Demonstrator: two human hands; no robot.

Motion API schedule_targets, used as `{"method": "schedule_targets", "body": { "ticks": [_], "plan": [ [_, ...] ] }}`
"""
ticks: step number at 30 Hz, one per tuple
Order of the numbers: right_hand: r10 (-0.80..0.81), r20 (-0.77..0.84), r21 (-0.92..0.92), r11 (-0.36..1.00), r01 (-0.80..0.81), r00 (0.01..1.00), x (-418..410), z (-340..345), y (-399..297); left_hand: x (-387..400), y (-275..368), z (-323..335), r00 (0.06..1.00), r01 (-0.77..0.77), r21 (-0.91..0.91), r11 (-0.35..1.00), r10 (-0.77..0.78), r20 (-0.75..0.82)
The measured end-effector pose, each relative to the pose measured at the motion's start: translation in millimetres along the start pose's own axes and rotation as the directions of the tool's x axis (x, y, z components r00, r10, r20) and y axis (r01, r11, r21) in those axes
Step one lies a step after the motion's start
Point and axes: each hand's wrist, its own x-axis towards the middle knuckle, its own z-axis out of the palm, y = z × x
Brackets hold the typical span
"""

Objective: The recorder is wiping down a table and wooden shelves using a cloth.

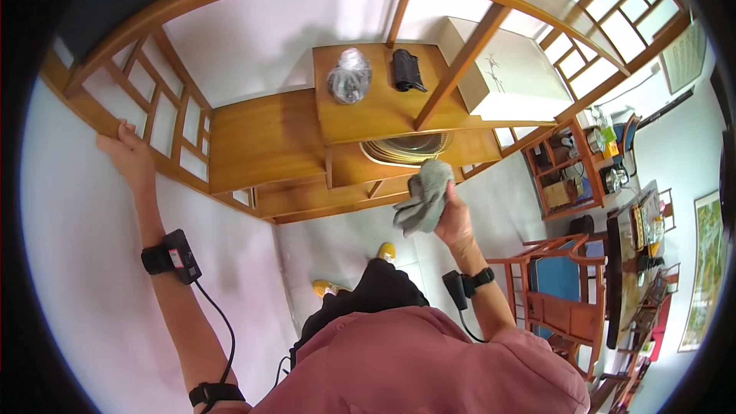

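Note:
In my right hand (pixel 457 218) is a bunched grey cloth (pixel 428 192), held in front of the lower shelves. My left hand (pixel 131 158) grips the left side post (pixel 106 115) of a wooden display shelf, fingers curled over its edge. On the shelf's raised board (pixel 374 118) sit a clear plastic bag with something dark inside (pixel 349 77) and a roll of black plastic (pixel 407 71). A round ribbed item with a golden sheen (pixel 408 146) lies on the board beneath. The cloth overlaps its near side in the view.
A large white box (pixel 517 77) stands on the shelf's right, behind an upright post (pixel 463 66). Lattice panels (pixel 164 100) close the shelf's ends. To my right are a wooden armchair (pixel 558 282), a long dark table (pixel 621 276) and a small loaded rack (pixel 566 169).

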Motion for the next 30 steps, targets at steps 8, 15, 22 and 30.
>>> {"method": "schedule_targets", "body": {
  "ticks": [8, 15, 22, 30],
  "plan": [
    [-0.201, -0.37, 0.077, 0.966, 0.246, 0.907, 14, -76, -65, -15, 6, 1, 0.936, -0.194, 0.342, 0.919, 0.278, -0.215],
    [-0.173, -0.419, -0.031, 0.984, 0.177, 0.891, 56, -129, -102, -176, 111, 63, 0.856, -0.516, 0.303, 0.801, 0.498, 0.141],
    [-0.05, -0.404, -0.123, 0.992, 0.0, 0.914, 155, -192, -112, -314, 148, 140, 0.14, -0.413, -0.326, 0.851, 0.412, 0.9],
    [-0.278, -0.343, -0.486, 0.87, 0.084, 0.897, 188, -183, -57, -344, 104, 224, 0.169, 0.834, 0.197, 0.516, -0.578, 0.799]
  ]
}}
